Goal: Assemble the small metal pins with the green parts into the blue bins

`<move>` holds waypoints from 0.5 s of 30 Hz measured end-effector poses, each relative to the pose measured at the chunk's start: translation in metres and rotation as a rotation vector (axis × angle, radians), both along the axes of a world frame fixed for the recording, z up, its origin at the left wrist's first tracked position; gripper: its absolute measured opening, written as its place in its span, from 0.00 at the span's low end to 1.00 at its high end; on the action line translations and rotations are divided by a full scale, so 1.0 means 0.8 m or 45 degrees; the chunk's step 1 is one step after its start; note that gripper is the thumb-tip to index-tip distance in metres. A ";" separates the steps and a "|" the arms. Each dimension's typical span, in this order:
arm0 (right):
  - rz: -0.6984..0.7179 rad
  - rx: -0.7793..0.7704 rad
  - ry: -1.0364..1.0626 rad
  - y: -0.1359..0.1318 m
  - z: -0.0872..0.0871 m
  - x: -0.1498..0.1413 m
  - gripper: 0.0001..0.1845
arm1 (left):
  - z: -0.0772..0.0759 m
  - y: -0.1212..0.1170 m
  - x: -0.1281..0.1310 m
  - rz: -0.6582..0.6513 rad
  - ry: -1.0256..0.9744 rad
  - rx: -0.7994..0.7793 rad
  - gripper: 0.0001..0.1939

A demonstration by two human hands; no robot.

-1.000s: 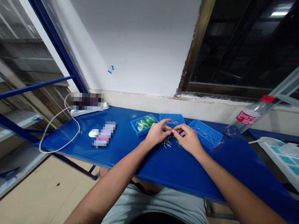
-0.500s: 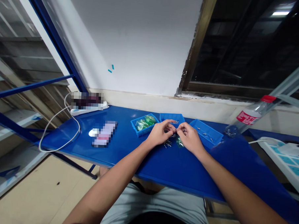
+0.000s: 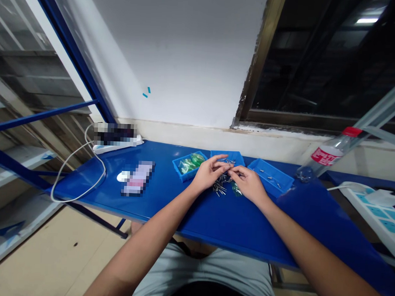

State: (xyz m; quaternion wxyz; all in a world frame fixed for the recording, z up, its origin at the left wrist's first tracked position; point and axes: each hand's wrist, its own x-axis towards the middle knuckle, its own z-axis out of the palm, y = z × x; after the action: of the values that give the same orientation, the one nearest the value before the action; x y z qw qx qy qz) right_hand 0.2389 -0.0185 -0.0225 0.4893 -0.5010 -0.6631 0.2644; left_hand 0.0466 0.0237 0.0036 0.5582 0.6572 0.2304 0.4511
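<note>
My left hand point(image 3: 209, 172) and my right hand point(image 3: 248, 181) meet at the fingertips over a pile of thin metal pins point(image 3: 219, 188) on the blue table point(image 3: 233, 228). Both thumbs and forefingers are pinched together; whatever lies between them is too small to make out. The left hand's other fingers are partly stretched out. A small green plastic packet point(image 3: 236, 190) lies under my right hand. Right behind the hands is a blue bin point(image 3: 226, 154) with more metal pieces, partly covered by my left fingers.
Left of the hands, another blue bin point(image 3: 182, 177) holds green plastic bags. On the right, a third bin point(image 3: 271, 177) has a few metal pieces. A clear bottle with a red cap point(image 3: 328, 153), power strips point(image 3: 374, 212), a white cable point(image 3: 102, 178) and a blurred-out phone-like object point(image 3: 139, 178) surround them.
My left fingers have straightened somewhat and both hands have shifted slightly, so more of the pin pile and of the middle bin's contents shows. The fingertips still meet.
</note>
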 end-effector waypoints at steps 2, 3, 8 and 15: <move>-0.022 -0.021 0.070 0.001 -0.001 0.002 0.17 | 0.002 -0.002 0.000 -0.064 0.016 0.029 0.27; -0.030 -0.035 0.111 0.002 -0.001 0.002 0.18 | 0.003 -0.003 0.000 -0.090 0.026 0.047 0.26; -0.079 -0.099 0.237 0.008 -0.001 0.006 0.24 | -0.001 -0.001 0.000 -0.046 0.055 0.197 0.25; -0.177 -0.118 0.223 0.027 -0.005 0.016 0.28 | -0.012 -0.004 -0.003 0.171 0.673 0.675 0.20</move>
State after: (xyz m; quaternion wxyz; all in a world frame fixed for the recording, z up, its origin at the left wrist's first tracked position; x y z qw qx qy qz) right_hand 0.2513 0.0028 -0.0266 0.5388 -0.5427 -0.5685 0.3032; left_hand 0.0446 0.0205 -0.0056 0.2593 0.8559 0.2843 0.3454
